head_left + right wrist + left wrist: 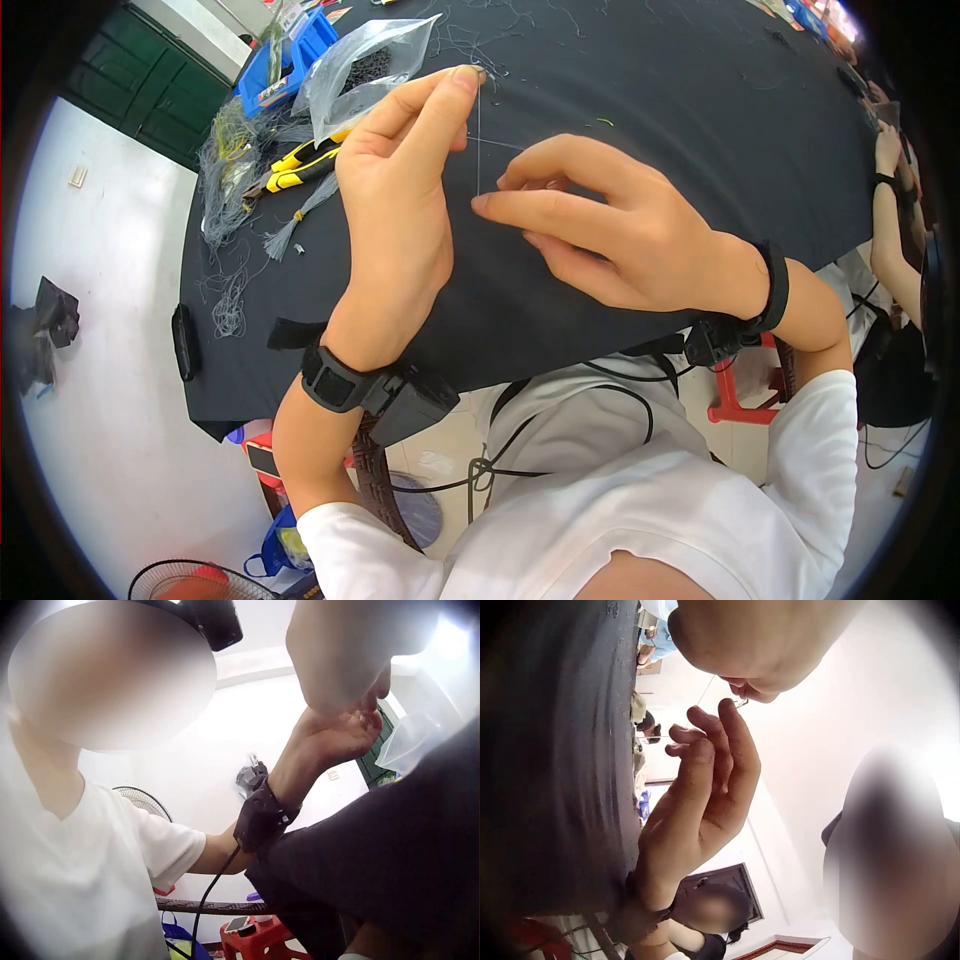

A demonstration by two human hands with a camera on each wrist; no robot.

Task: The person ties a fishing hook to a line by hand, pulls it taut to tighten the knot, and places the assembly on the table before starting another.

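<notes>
My left hand is raised over the table and pinches a small dark hook between thumb and index fingertips. From there a thin clear fishing line drops to my right hand, whose fingertips pinch it. A second stretch of line crosses sideways between the two hands. The right hand's fingers are bent, set apart and lower than the left. In the right wrist view the near hand partly covers the left fingertips.
Black cloth covers the table. At its left lie yellow-black pliers, a clear bag of small dark pieces, a blue bin and bundles of line. Another person's arm is at the right edge.
</notes>
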